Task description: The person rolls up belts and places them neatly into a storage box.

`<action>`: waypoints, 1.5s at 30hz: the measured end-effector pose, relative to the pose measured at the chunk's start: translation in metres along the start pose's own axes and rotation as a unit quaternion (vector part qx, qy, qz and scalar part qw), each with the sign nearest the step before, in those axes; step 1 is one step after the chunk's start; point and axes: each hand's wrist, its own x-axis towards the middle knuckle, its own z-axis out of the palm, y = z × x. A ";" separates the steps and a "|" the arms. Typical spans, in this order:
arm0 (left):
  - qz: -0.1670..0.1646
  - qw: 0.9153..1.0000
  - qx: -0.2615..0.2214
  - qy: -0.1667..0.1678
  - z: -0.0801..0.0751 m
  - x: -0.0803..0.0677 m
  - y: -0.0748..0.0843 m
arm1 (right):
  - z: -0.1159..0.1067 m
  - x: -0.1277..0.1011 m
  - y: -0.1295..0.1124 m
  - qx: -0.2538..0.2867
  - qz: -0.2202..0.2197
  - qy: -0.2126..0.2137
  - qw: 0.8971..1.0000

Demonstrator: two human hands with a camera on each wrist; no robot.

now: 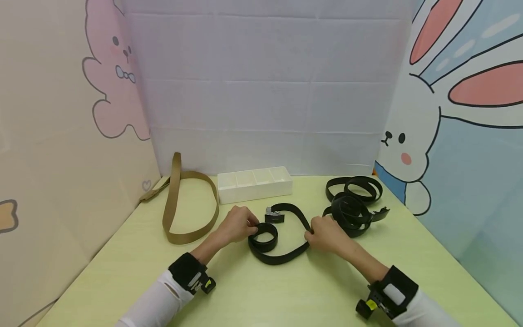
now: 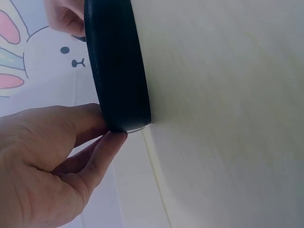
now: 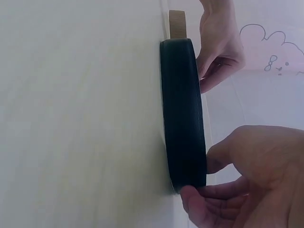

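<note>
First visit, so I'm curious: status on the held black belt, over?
Left grip pinching black belt near coil; right grip pinching it farther along. Part rolled, buckle end loose. Other black belts beside right grip, maybe in the way.

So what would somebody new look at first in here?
Probably the big white cartoon rabbit on the far right. Next, maybe the partly coiled black belt in the middle, pinched by the left hand and the right hand. Behind it sits a white compartment box.
</note>
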 end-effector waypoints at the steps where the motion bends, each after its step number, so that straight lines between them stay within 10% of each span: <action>1: 0.005 1.000 0.001 -0.001 0.000 0.000 0.000 | 0.004 0.005 0.005 0.014 -0.011 -0.002 1.000; 7: 0.022 1.000 0.009 -0.010 -0.003 -0.001 0.015 | 0.021 0.037 0.010 0.065 -0.042 -0.032 0.997; 14: 0.050 0.998 0.025 -0.011 0.004 0.005 0.021 | 0.103 0.125 0.076 0.040 -0.131 0.009 0.991; 18: 0.069 0.997 0.035 -0.014 0.006 0.010 0.025 | 0.116 0.148 0.080 0.034 -0.145 0.009 0.989; 22: 0.066 0.997 0.027 -0.018 0.006 0.011 0.027 | 0.106 0.138 0.068 0.041 -0.159 0.022 0.986; 29: 0.072 0.997 0.022 -0.018 0.005 0.012 0.025 | 0.017 0.064 -0.025 0.039 -0.210 0.042 0.976; 45: 0.047 0.999 0.006 -0.022 0.009 0.013 0.025 | 0.017 0.059 -0.055 0.001 -0.256 -0.053 0.965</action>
